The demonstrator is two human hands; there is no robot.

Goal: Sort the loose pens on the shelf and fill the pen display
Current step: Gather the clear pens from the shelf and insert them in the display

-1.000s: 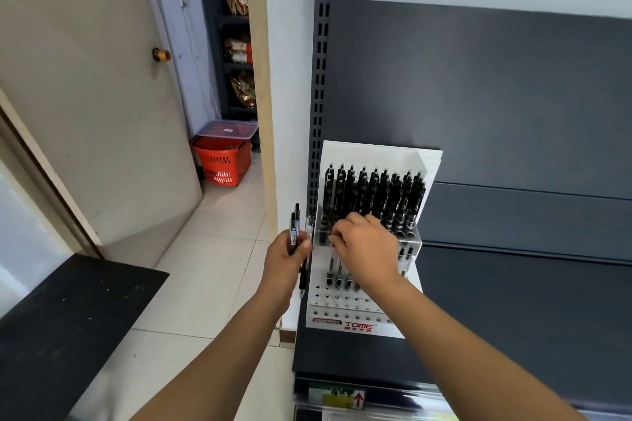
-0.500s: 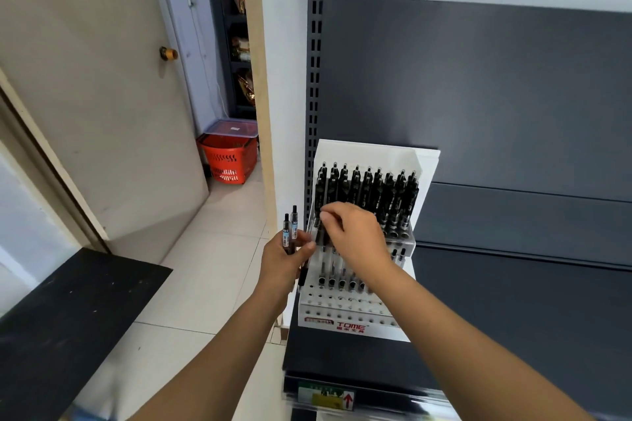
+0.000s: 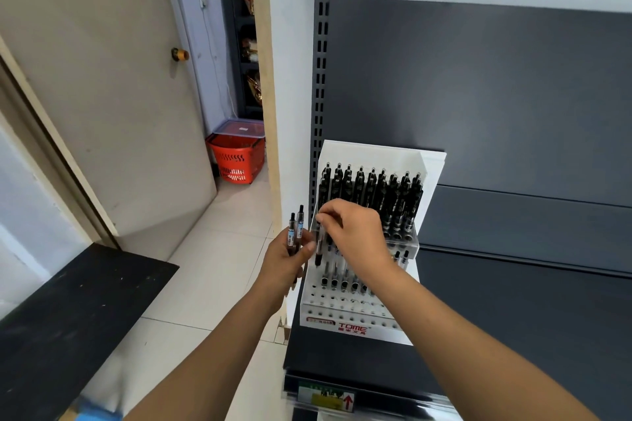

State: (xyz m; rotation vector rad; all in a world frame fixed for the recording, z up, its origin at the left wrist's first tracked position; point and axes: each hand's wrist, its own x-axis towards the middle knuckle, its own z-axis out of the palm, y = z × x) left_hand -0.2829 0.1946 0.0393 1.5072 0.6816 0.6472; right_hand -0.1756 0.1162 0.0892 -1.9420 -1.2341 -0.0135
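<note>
L hand [image 3: 289, 258] is at 9 o'clock of the pen display [image 3: 352, 326], just off its left wall. Its fingers [image 3: 309, 246] are curled round two pens [image 3: 296, 229], held upright w/ black ends up.

R hand [image 3: 357, 236] is over the display's left part, approx 10 o'clock from its middle. Thumb & fingers pinch the top of one pen [image 3: 319, 249], which hangs near vertical, close to the L hand's thumb. Its dark lower end is over the stepped front, but I can't tell if it sits in a hole.

The display stands on the dark shelf [image 3: 513, 335], at that shelf's left end, 6 o'clock in my view. Its back tiers at 12 o'clock are packed w/ black pens [image 3: 372, 188]. A short row of clear pens [image 3: 342, 278] stands lower down, part hidden by my R wrist, and open holes show along the front.

A label strip [image 3: 325, 400] runs on the shelf edge at 6 o'clock. A red basket [image 3: 237, 161] sits on the floor at 10 o'clock, past the door [image 3: 102, 96].
</note>
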